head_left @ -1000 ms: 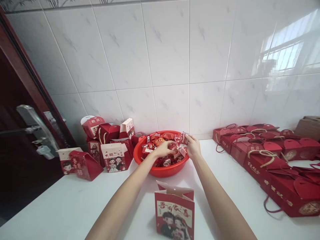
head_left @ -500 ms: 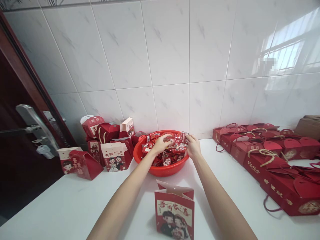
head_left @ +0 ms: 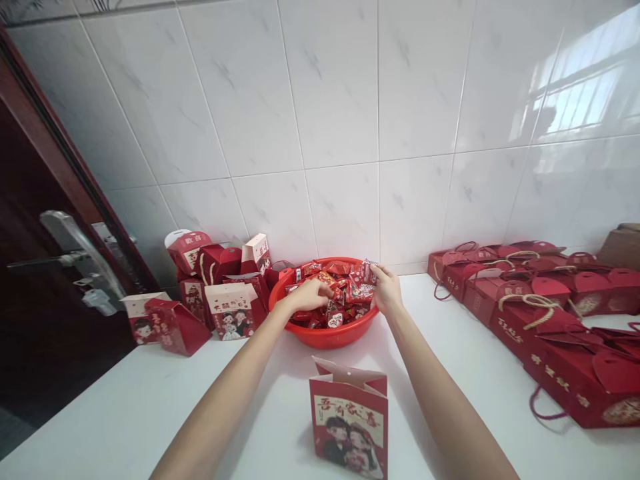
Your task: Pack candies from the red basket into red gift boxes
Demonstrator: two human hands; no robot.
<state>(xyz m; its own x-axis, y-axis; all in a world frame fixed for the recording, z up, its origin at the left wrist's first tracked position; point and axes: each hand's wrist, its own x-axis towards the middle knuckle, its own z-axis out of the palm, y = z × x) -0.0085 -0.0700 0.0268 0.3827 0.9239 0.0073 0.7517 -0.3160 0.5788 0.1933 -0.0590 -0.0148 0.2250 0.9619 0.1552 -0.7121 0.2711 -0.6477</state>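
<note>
A red plastic basin (head_left: 327, 339) full of red wrapped candies (head_left: 345, 300) stands against the tiled wall. Over its left part, my left hand (head_left: 311, 295) has its fingers loosely bent and apart, touching the candies, with nothing visible in it. At the basin's right rim my right hand (head_left: 387, 287) pinches a red candy packet (head_left: 365, 272) between thumb and fingers. Between my forearms, nearer to me, a red gift box (head_left: 349, 423) printed with a cartoon couple stands upright on the white table (head_left: 280, 400), its top open.
To the left of the basin, several red and cream gift boxes (head_left: 231, 312) are grouped. Rows of red boxes with rope handles (head_left: 530, 327) fill the right side. A brown carton (head_left: 621, 245) is at the far right; a dark door (head_left: 50, 200) borders the table's left.
My left hand has moved left and down onto the candies, away from my right hand. My right hand stays at the rim with the packet. The view has shifted slightly.
</note>
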